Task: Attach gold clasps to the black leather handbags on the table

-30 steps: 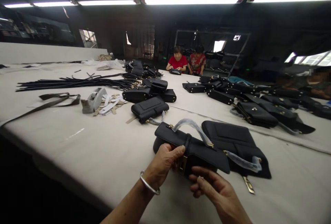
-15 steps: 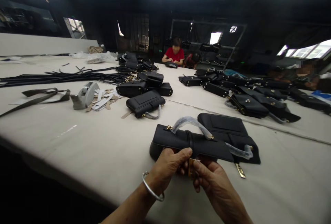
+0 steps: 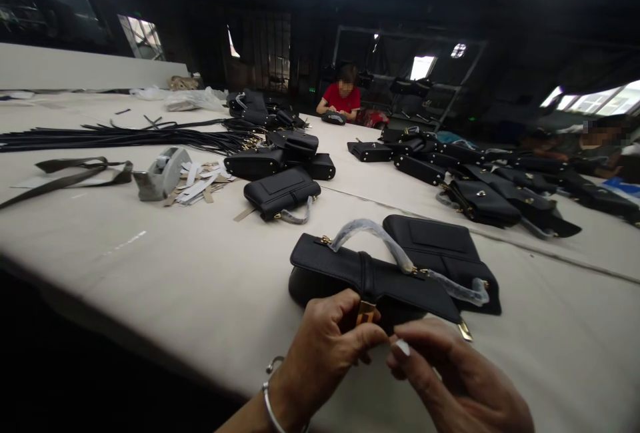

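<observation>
A black handbag [image 3: 370,279] with a plastic-wrapped handle [image 3: 373,233] stands on the table [image 3: 165,279] right in front of me. My left hand [image 3: 325,353], with a silver bangle on the wrist, pinches the gold clasp [image 3: 366,313] that hangs from the bag's front strap. My right hand [image 3: 450,379] is beside it, fingers pinched together close to the clasp; what they hold is too small to make out. A second black bag [image 3: 440,253] lies flat just behind the first.
More black bags [image 3: 283,193] lie at mid table and in a long row [image 3: 495,193] to the right. A tape dispenser [image 3: 163,173], paper strips and a bundle of black straps [image 3: 125,138] are at left. A person in red [image 3: 343,96] sits at the far end; another person [image 3: 595,143] at right.
My view has tipped down. Both hands have slid from the bag's underside to the gold clasp at its front. One of the two people at the far end has dropped out of sight.
</observation>
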Available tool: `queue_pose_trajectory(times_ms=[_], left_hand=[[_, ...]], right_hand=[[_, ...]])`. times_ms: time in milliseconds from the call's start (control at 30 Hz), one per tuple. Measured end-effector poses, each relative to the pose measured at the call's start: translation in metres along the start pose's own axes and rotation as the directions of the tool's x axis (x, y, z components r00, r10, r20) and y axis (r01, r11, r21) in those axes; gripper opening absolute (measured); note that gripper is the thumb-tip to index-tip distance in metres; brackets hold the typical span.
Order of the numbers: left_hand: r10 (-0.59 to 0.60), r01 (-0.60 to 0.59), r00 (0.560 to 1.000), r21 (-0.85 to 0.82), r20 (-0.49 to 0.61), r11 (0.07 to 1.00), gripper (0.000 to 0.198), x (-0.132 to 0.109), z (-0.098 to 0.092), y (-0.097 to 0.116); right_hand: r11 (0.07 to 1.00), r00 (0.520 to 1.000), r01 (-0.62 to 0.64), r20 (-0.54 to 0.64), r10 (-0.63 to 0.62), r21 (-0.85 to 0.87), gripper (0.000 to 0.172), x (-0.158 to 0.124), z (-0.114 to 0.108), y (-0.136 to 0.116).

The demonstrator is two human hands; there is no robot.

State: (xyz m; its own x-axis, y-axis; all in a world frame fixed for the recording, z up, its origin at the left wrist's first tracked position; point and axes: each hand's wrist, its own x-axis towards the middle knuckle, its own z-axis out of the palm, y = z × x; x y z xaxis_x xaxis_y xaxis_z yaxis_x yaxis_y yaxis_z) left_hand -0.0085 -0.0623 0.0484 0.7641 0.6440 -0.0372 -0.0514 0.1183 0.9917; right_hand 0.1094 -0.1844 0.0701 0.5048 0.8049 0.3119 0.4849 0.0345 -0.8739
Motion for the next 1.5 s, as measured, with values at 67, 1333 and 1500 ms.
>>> queue_pose_trajectory(times_ms=[67,1333,1500], left_hand=[[0.014,-0.014,1.0,0.004,0.003,1.0,0.025,0.0,-0.001,0.001],[0.251,-0.248,0.968,0.171,0.003,0.954,0.03,0.008,0.007,-0.018],[0.253,-0.252,0.967,0.191,0.019,0.949,0.029,0.01,0.008,-0.019]], right_hand=[[0.985,0.995,0.095,0.035,-0.091,-0.141,0.01,0.01,-0.005,-0.001],[0.929,0.954,-0.193,0.161,0.253,-0.316,0.02,0.048,0.001,-0.001],[0.938,0.994,-0.049,0.073,0.078,-0.342,0.017,0.042,0.006,0.003]])
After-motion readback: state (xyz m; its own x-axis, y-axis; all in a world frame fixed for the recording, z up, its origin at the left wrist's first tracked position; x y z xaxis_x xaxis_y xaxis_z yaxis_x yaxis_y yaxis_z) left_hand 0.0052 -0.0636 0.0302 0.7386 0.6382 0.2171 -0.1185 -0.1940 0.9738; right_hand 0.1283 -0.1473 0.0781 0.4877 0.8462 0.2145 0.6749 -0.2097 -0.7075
